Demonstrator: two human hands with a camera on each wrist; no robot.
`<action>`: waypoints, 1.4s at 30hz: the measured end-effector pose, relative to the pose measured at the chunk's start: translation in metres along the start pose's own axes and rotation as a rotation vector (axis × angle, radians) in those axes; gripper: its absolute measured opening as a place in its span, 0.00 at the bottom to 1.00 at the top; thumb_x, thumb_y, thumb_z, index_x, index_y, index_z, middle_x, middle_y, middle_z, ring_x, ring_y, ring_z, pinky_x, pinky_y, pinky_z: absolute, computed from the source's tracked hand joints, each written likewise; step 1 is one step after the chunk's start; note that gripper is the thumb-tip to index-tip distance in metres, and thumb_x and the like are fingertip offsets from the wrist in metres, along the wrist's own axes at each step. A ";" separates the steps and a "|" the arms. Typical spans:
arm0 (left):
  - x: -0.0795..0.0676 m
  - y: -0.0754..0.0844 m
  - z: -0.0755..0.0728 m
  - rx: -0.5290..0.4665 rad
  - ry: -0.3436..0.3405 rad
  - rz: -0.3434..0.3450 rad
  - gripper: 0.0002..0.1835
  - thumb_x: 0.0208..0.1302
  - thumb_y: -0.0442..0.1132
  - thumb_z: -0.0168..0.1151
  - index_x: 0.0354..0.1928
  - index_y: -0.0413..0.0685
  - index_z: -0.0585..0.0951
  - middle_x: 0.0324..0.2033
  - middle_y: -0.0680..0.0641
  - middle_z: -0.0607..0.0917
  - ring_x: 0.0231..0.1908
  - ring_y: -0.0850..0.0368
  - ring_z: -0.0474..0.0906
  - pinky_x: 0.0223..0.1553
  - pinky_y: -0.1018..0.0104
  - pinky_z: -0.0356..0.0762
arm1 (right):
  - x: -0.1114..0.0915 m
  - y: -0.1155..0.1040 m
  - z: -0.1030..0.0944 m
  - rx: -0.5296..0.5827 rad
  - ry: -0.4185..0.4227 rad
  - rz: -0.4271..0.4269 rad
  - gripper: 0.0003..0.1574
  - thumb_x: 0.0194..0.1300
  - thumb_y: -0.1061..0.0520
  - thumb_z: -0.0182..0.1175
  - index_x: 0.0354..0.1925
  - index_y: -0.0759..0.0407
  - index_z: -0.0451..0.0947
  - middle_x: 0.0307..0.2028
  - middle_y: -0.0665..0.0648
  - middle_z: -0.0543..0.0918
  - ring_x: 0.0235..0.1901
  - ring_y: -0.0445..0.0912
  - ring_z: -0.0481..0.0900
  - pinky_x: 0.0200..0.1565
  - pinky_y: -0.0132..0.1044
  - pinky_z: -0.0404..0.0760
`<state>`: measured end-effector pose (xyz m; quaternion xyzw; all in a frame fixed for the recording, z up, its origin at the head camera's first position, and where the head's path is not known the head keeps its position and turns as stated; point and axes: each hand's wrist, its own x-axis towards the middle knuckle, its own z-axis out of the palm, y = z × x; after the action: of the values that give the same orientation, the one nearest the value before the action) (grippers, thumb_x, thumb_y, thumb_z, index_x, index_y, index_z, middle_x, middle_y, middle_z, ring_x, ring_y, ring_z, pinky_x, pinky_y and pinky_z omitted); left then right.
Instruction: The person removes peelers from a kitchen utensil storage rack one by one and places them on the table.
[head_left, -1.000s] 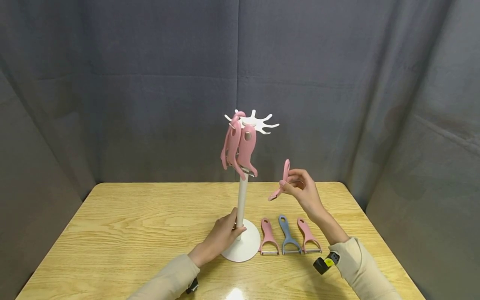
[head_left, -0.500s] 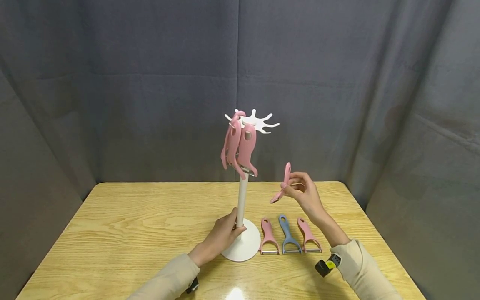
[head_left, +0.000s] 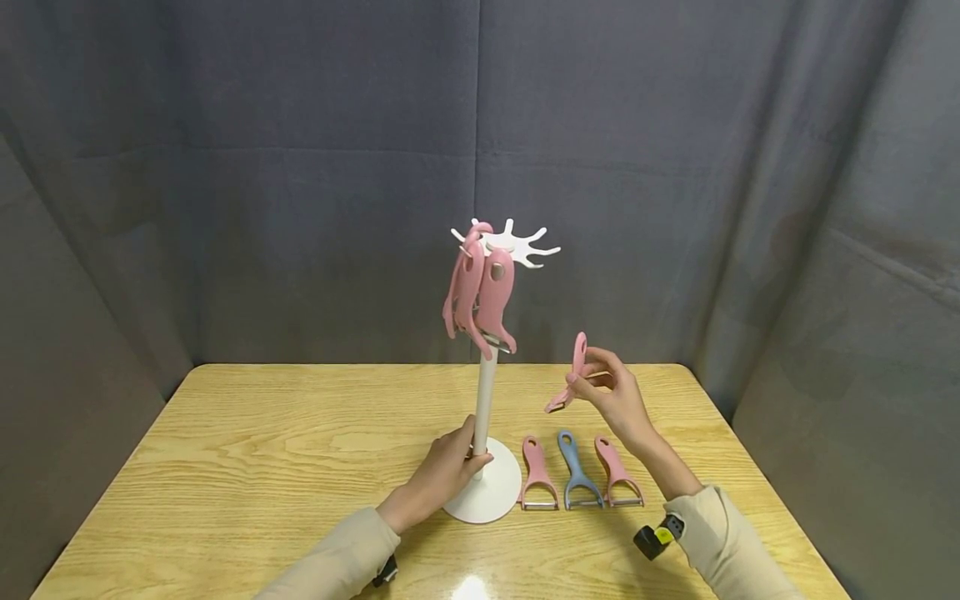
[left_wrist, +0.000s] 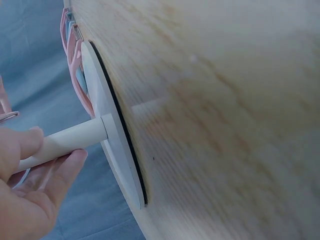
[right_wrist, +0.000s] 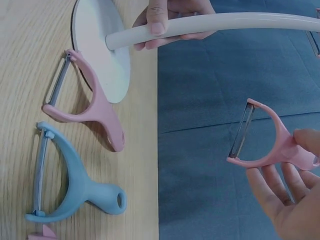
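My left hand grips the white post of a hook stand low down, just above its round base. To the right, above the table, my right hand pinches a pink Y-shaped peeler between thumb and fingers. The handle hole points up and the blade end is tilted down to the left. Several pink peelers hang on the left and front hooks of the stand's white top; they overlap one another. The hooks on the right and back carry nothing.
Right of the base, a pink peeler, a blue peeler and another pink peeler lie in a row, blades toward me. The wooden table ends at a grey curtain behind and at both sides.
My right hand has drifted slightly down and to the right with the pink peeler. The left hand, the stand and the peelers on the table have stayed in place.
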<state>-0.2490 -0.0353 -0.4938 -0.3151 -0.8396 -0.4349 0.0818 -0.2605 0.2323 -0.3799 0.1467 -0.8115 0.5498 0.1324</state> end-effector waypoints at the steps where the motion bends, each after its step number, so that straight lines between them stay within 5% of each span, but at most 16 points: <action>1: 0.000 0.000 0.000 0.001 0.000 0.000 0.14 0.68 0.33 0.63 0.47 0.41 0.68 0.34 0.45 0.80 0.39 0.49 0.84 0.34 0.71 0.82 | -0.001 -0.001 0.000 -0.005 0.004 0.003 0.30 0.66 0.68 0.63 0.63 0.75 0.66 0.43 0.72 0.77 0.40 0.58 0.77 0.39 0.30 0.77; 29: -0.001 0.001 0.001 0.005 0.001 -0.007 0.14 0.68 0.33 0.63 0.47 0.41 0.68 0.34 0.45 0.80 0.39 0.49 0.84 0.35 0.68 0.82 | -0.011 0.010 -0.005 -0.169 0.021 0.051 0.28 0.66 0.65 0.64 0.61 0.73 0.68 0.39 0.70 0.78 0.36 0.58 0.80 0.35 0.29 0.78; 42: 0.000 -0.001 0.001 0.013 0.003 0.002 0.14 0.67 0.32 0.63 0.47 0.41 0.68 0.32 0.47 0.79 0.35 0.52 0.82 0.30 0.71 0.80 | -0.005 0.063 -0.011 -0.257 0.072 -0.021 0.28 0.64 0.59 0.68 0.60 0.64 0.71 0.37 0.62 0.80 0.36 0.57 0.83 0.30 0.30 0.79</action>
<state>-0.2497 -0.0347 -0.4950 -0.3147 -0.8420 -0.4299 0.0853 -0.2797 0.2656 -0.4314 0.1172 -0.8685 0.4448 0.1846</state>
